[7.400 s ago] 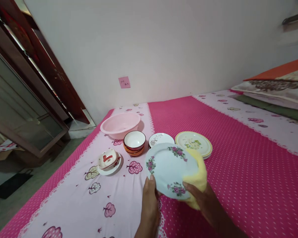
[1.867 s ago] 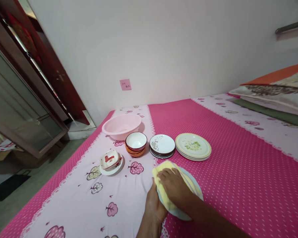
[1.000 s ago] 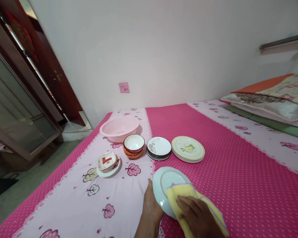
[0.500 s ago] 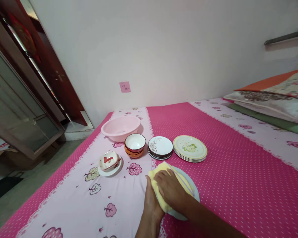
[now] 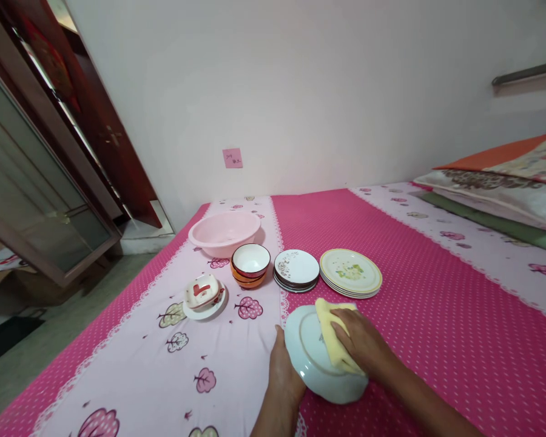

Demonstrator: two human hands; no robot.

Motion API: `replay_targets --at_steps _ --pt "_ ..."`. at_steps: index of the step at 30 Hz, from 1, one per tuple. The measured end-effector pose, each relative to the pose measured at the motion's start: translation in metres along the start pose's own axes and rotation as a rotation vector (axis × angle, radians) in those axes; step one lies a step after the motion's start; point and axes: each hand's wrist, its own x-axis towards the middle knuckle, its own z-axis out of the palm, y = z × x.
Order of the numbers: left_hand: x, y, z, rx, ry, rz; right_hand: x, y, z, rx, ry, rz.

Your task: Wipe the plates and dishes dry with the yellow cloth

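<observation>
While underside-up: round glazed plate (image 5: 310, 358), soft cloth (image 5: 332, 340)

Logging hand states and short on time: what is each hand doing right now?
Left hand: closed on the rim of the upturned plate, steadying it.
Right hand: pressing the yellow cloth onto the plate's underside.
</observation>
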Motion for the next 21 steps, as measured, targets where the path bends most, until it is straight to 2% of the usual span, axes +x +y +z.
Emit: replay_targets --at_steps 3,5,7,10,13,16,18,21 --pt "-0.001 -0.001 0.001 -0.006 0.017 0.004 -0.036 0.009 0.007 -0.02 0.067 -0.016" --pt "-0.002 0.0 0.001 -0.008 0.026 0.005 -0.06 0.008 0.014 -0.086 0.204 -0.083" --pt "-0.002 0.0 0.002 -0.01 0.03 -0.001 -0.079 0.002 0.019 -0.187 0.374 -0.169" --pt "-0.002 0.002 0.003 -0.015 0.025 -0.007 -0.096 -0.017 0.018 -0.274 0.48 -0.315" --pt "-0.004 0.003 0.009 -0.025 0.004 0.002 -0.1 -0.039 0.01 -0.297 0.478 -0.475" --pt "-0.008 0.005 0.019 -0.042 -0.017 0.009 -0.094 -0.058 0.005 -0.262 0.388 -0.594" --pt "-0.013 0.008 0.026 -0.042 -0.011 -0.022 -0.085 -0.068 0.009 -0.195 0.301 -0.613" --pt "-0.018 0.011 0.032 -0.034 0.005 -0.107 -0.065 -0.082 0.019 -0.083 0.196 -0.536"
